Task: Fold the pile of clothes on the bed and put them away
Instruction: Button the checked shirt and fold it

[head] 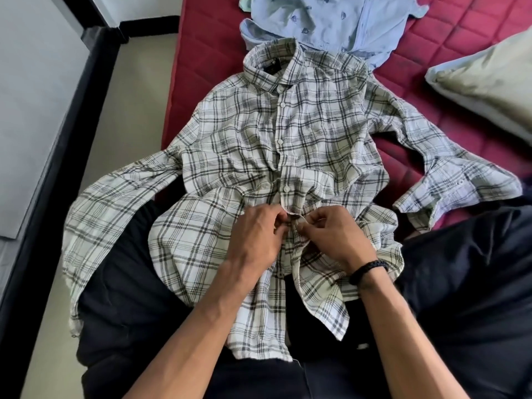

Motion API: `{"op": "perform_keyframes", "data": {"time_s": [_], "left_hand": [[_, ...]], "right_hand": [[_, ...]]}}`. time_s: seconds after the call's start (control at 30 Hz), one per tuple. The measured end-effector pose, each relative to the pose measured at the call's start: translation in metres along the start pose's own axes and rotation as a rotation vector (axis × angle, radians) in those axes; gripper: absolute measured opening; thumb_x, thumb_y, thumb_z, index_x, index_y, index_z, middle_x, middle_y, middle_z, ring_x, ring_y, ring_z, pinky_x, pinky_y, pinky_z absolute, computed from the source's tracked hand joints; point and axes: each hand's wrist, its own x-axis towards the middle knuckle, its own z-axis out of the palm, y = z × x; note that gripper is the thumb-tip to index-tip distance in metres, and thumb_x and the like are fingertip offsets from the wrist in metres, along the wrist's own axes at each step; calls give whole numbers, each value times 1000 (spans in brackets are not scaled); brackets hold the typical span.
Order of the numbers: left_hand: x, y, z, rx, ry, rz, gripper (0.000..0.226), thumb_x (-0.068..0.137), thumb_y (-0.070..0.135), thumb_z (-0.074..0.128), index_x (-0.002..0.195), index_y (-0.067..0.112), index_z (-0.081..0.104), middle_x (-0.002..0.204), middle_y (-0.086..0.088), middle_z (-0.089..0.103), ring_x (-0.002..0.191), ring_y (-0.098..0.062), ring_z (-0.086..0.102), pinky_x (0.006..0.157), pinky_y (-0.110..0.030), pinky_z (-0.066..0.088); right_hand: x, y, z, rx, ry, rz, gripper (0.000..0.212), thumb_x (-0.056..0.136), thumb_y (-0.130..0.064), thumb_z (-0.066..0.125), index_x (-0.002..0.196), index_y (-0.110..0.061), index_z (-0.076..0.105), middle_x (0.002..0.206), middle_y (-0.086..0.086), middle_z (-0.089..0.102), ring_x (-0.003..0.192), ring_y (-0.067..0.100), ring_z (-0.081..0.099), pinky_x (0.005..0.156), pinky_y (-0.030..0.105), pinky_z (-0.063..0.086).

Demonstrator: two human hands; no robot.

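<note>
Both forearms reach in from the bottom of the view over dark trousers (460,283), w/ a black braided wristband (367,270) on the right wrist. Left hand (256,240) pinches the placket edge of the plaid button-up shirt (244,145); right hand (331,234) pinches the opposite edge, fingers of both curled on fabric at a lower button, which isn't visible under the thumbs. Shirt lies face up, collar away, body across the red quilted mattress (431,38) & hem draped over the lap; sleeves spread both sides. Upper buttons look fastened, hem end open. Probably buttoning up before folding. To do it well: keep the two edges aligned so plaid lines match, hold the hole taut, push button through w/ thumb, then smooth wrinkles mid-chest. Light blue printed shirt (316,21) waits beyond the collar; pillow (489,76) at far right.
</note>
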Motion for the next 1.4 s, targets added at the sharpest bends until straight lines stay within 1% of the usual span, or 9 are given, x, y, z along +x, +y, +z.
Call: {"op": "perform_keyframes", "data": {"time_s": [0.27,0.47,0.57,0.7,0.8,0.97,1.1,1.27,1.4], "left_hand": [[-2,0,5,142,-74,-81,21,91,11,77,110,19,73,97,5,74,69,-7,68,56,-23,59],[-5,6,7,194,-61,-146,23,92,1,70,110,15,66,87,2,67,65,-11,64,57,-27,59],[-6,4,0,125,-59,-135,22,92,8,73,111,17,71,91,5,73,69,-10,68,62,-30,61],[-9,8,-14,-219,-10,-204,13,87,23,82,97,21,76,86,13,73,68,0,69,58,-22,60],[-12,11,-19,-385,10,-251,13,86,21,83,97,20,77,82,17,68,68,3,67,53,-12,53],[-10,14,-18,-424,34,-251,14,85,21,83,98,20,79,87,13,74,73,2,70,61,-18,59],[-10,16,-18,-431,77,-243,14,85,20,84,99,20,79,84,17,72,71,5,69,58,-13,56],[-10,17,-18,-426,96,-263,18,85,17,83,99,23,73,85,15,71,69,2,69,55,-15,56],[-9,13,-18,-454,102,-303,22,84,19,84,99,23,68,83,11,72,65,-2,71,55,-27,61]], "right_hand": [[-3,-4,-1,188,-29,59,15,86,-17,84,90,-9,73,79,3,79,69,18,77,73,36,65],[0,1,3,179,-13,16,15,82,-17,87,80,-12,74,76,5,77,73,26,77,77,50,65],[2,5,9,117,15,-31,17,82,-22,87,79,-16,72,78,5,76,75,27,76,74,50,65],[-2,3,13,21,77,-109,17,89,-32,81,84,-19,71,81,-3,76,73,16,74,59,24,59],[-3,0,16,-5,82,-135,12,94,-26,75,86,-20,70,83,-4,74,73,15,72,51,15,50],[-4,-3,16,26,70,-142,7,98,-23,70,92,-21,69,86,-4,72,67,13,68,51,19,51],[-3,-2,19,76,99,-145,6,96,-24,73,91,-23,70,84,-4,74,72,20,73,59,35,60],[0,1,22,127,83,-156,9,94,-20,76,86,-22,73,76,-3,72,54,1,63,47,20,50],[4,4,27,204,99,-130,12,90,-22,80,81,-23,74,73,-3,74,54,6,66,49,26,53]]}}
